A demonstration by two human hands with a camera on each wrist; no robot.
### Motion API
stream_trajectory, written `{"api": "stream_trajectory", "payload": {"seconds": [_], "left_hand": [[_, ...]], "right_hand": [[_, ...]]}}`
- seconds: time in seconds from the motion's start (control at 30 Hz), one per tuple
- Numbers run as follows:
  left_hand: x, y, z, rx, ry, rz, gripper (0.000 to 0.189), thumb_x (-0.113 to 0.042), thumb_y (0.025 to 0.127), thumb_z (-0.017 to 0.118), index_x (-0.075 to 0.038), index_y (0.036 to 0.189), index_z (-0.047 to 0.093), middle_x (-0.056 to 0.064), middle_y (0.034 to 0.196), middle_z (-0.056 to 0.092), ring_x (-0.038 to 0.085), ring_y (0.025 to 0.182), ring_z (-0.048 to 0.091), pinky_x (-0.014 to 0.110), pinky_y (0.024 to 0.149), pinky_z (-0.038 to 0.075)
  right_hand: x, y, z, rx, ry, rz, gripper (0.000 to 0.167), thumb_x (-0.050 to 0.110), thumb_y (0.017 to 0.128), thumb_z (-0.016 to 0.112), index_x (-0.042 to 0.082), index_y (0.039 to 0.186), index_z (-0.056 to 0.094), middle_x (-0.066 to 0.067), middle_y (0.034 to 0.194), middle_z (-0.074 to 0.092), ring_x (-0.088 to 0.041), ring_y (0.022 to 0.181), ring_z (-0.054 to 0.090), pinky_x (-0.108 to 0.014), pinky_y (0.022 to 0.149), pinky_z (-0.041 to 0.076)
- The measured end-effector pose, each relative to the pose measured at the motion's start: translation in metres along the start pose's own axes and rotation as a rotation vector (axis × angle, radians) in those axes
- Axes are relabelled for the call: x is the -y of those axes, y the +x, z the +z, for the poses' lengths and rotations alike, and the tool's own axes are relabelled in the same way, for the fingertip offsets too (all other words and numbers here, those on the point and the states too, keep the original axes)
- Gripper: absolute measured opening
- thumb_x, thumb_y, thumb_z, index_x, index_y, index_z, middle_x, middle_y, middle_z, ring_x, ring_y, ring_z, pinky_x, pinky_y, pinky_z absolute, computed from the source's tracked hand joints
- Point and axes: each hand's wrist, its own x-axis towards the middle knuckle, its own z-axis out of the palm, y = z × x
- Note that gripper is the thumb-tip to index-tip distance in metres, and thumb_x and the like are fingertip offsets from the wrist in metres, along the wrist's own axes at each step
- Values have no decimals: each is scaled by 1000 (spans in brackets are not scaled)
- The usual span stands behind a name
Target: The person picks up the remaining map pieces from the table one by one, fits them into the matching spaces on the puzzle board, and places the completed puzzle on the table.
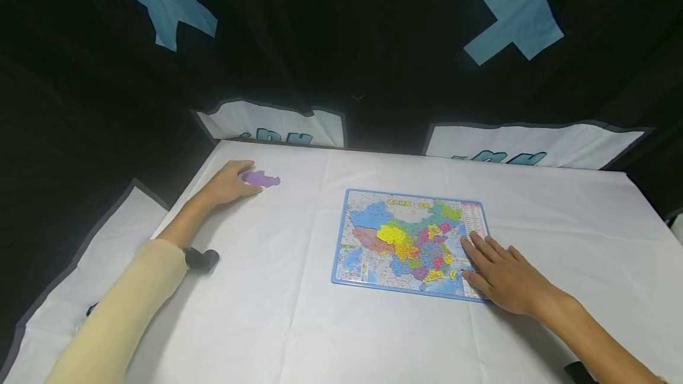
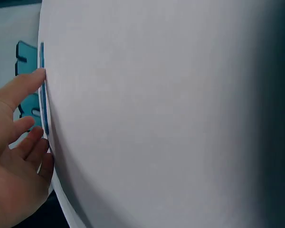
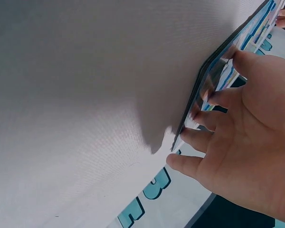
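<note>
My left hand [image 1: 226, 184] is at the far left of the white table, thumb and fingers spread beside a small purple puzzle piece [image 1: 264, 179] lying flat. The left wrist view shows this left hand [image 2: 12, 183] with its fingers loosely extended. A map puzzle board [image 1: 413, 213] with a blue border lies right of centre, covered in coloured regions with a pale grey patch near its top. On the board's right edge rest the fairly straight, spread fingers of my right hand [image 1: 507, 277]. Seen edge-on in the right wrist view, the board [image 3: 218, 66] runs along those fingertips.
A white cloth covers the table [image 1: 240, 325], with a black curtain [image 1: 373, 46] behind it. White panels with teal lettering [image 1: 480, 144] hang along the back edge. Near the left sleeve cuff sits a dark rounded wrist fitting [image 1: 201, 259].
</note>
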Motion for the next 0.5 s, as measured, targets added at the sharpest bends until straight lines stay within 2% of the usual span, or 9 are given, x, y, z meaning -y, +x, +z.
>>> {"api": "stream_trajectory", "payload": {"seconds": [0.1,0.27,0.5], "left_hand": [[8,2,-3,-10,-3,15,65,-20,94,68,13,143,41,33,149,34,48,141,24,59,114,19],[14,6,-4,-31,-1,47,52,-20,95,68,9,135,54,30,143,45,46,138,31,59,114,20],[11,4,-2,-60,1,54,47,-15,92,70,13,128,57,33,136,48,48,132,38,58,111,26]], "right_hand": [[0,0,1,-4,0,2,67,42,102,52,-1,151,37,-26,155,32,-51,140,28,-71,106,22],[-1,-1,1,-5,5,6,67,42,102,51,-1,152,37,-26,156,31,-51,140,27,-71,106,22],[-1,0,2,-7,-1,5,68,43,102,52,-1,152,37,-26,156,31,-50,140,27,-71,106,22]]}}
